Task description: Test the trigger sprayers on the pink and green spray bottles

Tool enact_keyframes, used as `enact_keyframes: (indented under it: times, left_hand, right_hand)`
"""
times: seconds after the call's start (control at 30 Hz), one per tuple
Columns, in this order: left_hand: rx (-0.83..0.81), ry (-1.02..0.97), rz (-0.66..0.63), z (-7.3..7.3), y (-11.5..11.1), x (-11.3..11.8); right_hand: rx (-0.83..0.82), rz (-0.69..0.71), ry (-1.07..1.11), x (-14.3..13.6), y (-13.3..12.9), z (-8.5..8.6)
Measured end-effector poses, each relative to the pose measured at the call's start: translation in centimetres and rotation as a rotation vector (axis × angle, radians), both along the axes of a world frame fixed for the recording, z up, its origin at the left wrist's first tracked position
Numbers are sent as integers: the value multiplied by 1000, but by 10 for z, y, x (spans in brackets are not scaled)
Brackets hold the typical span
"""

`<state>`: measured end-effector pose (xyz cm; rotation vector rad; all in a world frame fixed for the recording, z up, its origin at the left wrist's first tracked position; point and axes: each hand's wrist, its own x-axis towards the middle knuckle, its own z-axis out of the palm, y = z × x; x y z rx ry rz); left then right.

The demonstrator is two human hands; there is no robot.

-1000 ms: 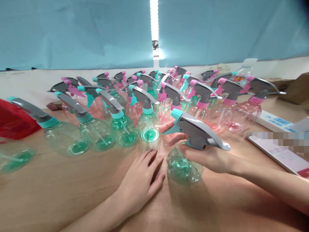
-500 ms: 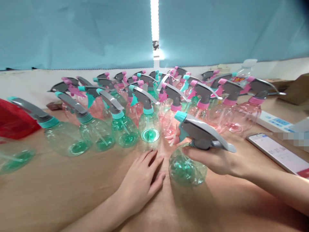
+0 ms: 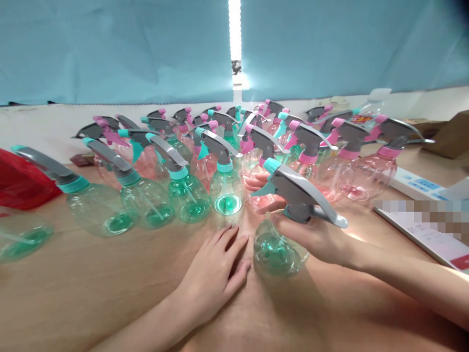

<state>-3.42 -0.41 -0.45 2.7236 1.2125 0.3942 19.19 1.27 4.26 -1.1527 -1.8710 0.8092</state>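
Note:
My right hand (image 3: 311,239) is around the neck of a green spray bottle (image 3: 280,252) with a grey and teal spray head. Its thumb lies across the near side of the neck, and some fingers stretch out beyond it, near the pink bottles. That bottle leans a little, its nozzle toward the upper left. My left hand (image 3: 216,266) lies flat on the wooden table (image 3: 91,293), fingers apart, holding nothing. Just beyond my left hand stands a clear green spray bottle (image 3: 226,190), with another green bottle (image 3: 188,195) to its left.
Several pink and green spray bottles stand in rows across the back. A red bag (image 3: 25,181) is at the left. At the right are a phone (image 3: 421,232), a white power strip (image 3: 417,183) and a cardboard box (image 3: 449,137). A blue cloth (image 3: 110,54) hangs behind.
The held bottle and my right hand have shifted slightly left and up. Fingers of my right hand have spread away from the trigger. My left hand has not moved.

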Motion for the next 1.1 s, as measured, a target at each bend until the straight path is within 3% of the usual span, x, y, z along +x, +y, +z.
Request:
enact_keyframes:
  times: [0.27,0.43,0.7,1.1]
  left_hand:
    - [19,-17,3,-3,-1,-1]
    - [8,-19,-2,-2,0,-1]
    - [-7,-1,-3,0,-1,-1]
    - [7,-5,-8,-4,0,-2]
  right_hand:
    - [81,70,-16,-2,6,4]
    - [114,28,-34,-3,7,3]
    - [8,57,46,-4,5,9]
    - [13,39,9,-5,4,8]
